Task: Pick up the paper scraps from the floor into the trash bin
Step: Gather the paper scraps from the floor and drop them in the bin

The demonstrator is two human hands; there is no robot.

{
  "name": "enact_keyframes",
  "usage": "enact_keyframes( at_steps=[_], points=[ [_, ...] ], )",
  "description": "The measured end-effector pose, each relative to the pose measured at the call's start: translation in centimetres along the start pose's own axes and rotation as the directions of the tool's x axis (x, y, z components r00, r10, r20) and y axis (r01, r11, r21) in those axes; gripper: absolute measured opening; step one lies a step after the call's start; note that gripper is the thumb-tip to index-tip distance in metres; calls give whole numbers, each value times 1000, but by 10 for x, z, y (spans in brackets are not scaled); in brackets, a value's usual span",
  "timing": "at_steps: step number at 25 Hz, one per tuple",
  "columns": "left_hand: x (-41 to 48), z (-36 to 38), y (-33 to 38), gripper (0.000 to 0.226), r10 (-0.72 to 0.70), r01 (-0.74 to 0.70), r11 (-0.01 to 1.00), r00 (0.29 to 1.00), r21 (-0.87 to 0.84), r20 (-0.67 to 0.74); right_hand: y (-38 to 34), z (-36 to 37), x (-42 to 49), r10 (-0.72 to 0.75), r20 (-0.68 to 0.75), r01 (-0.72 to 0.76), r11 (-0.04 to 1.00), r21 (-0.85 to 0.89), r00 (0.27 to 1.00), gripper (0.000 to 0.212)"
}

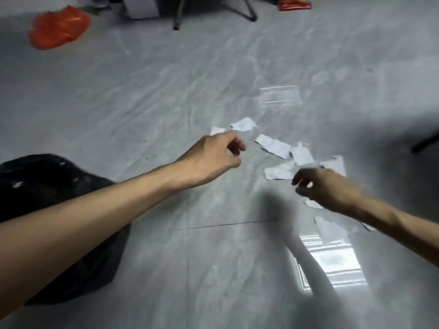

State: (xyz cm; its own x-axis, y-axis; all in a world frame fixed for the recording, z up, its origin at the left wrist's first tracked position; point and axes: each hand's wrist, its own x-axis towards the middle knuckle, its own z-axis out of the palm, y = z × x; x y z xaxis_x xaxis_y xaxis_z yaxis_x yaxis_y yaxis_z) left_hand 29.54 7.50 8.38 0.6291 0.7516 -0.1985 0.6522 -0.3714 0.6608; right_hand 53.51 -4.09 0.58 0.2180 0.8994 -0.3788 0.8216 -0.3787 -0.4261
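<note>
We look down at a grey marbled floor. Our left hand reaches out over it from the near left, fingers curled loosely inward, thumb close to the forefinger; we cannot tell whether anything is pinched there. Just beyond its knuckles lie two white paper scraps, flat on the floor.

Our right hand comes in from the near right, blurred, fingers bent downward with something white showing at the fingertips; whether it grips a scrap we cannot tell. More scraps spread between and beyond the two hands: a cluster to the far side of the right hand, others nearer us under the right forearm.

The trash bin, lined with a black bag, sits at the near left, partly under our left forearm, well apart from the scraps.

Far left, an orange plastic bag. At the far edge, a black stand leg and a red packet. A bright window reflection on the floor, near right
</note>
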Motion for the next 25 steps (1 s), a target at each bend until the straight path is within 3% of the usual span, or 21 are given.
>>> enact_keyframes(
  at_steps=[3,6,11,14,17,19,22,25],
  points=[
    [38,48,15,32,49,-86,986,968,140,248,77,41,-34,132,-21,-133,961,-244,991,35],
    [71,93,18,40,72,-150,963,943,222,325,105,77,-48,139,-79,-152,970,-190,987,37],
    [119,164,10,60,38,-157,902,957,403,289,122,87,-42,118,-203,-84,982,171,972,8],
    [130,187,-8,53,29,-121,895,976,430,214,154,64,-42,348,-386,-196,904,381,854,16],
    [132,194,-21,25,88,-128,932,988,338,129,188,53,-45,501,-313,-370,842,393,807,21],
    [134,195,-22,13,105,-131,942,990,308,99,195,56,-44,471,-301,-386,872,302,829,14],
    [134,194,-6,15,191,-205,957,978,207,86,193,58,-38,409,-327,-344,908,239,852,20],
    [124,214,20,13,403,-497,839,841,220,362,187,51,-28,327,-441,-256,943,213,836,17]
  ],
)
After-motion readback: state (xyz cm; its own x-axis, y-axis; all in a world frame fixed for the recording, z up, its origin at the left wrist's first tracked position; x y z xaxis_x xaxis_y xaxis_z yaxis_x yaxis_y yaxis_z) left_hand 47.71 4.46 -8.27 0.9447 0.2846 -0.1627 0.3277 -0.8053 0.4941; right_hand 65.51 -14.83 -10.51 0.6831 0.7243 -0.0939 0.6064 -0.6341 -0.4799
